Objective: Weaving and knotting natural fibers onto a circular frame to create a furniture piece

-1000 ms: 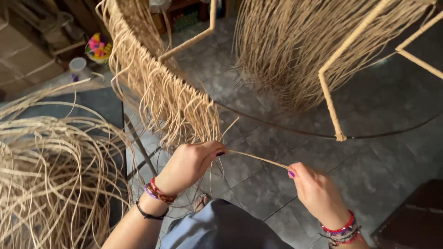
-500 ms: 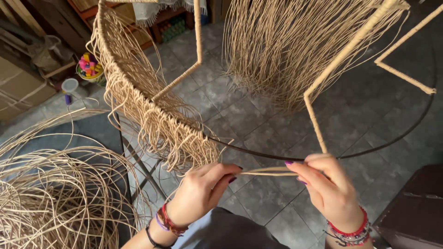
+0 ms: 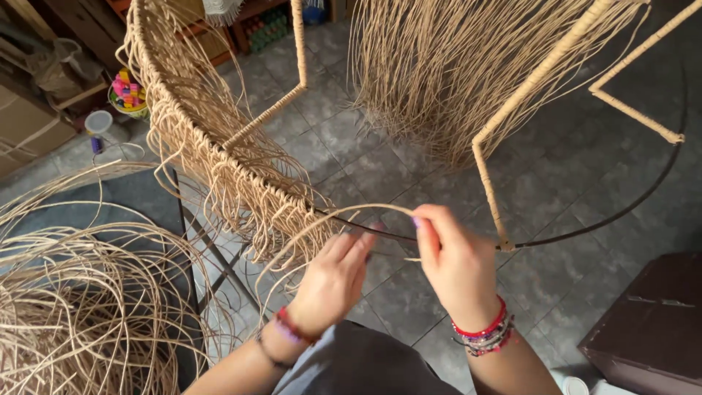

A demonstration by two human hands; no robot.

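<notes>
A thin tan rattan strand (image 3: 344, 213) arches over the dark metal ring (image 3: 621, 212) of a round frame. My left hand (image 3: 333, 281) pinches the strand's near end just under the ring, beside the woven fringe (image 3: 241, 190). My right hand (image 3: 457, 263) grips the same strand a little to the right, thumb and forefinger closed on it. Both wrists wear bead bracelets. Tan-wrapped frame rods (image 3: 504, 124) rise from the ring, and long loose strands (image 3: 439, 73) hang from the far side.
A large tangled coil of loose rattan (image 3: 80, 314) lies at the left. A dark brown box (image 3: 651, 329) sits at the lower right. On the grey tiled floor at the upper left stand a bowl of coloured pieces (image 3: 128, 91) and a small white cup (image 3: 99, 123).
Both hands have come together and risen to the ring. The strand, earlier stretched straight between them, now bends in a loop over the ring.
</notes>
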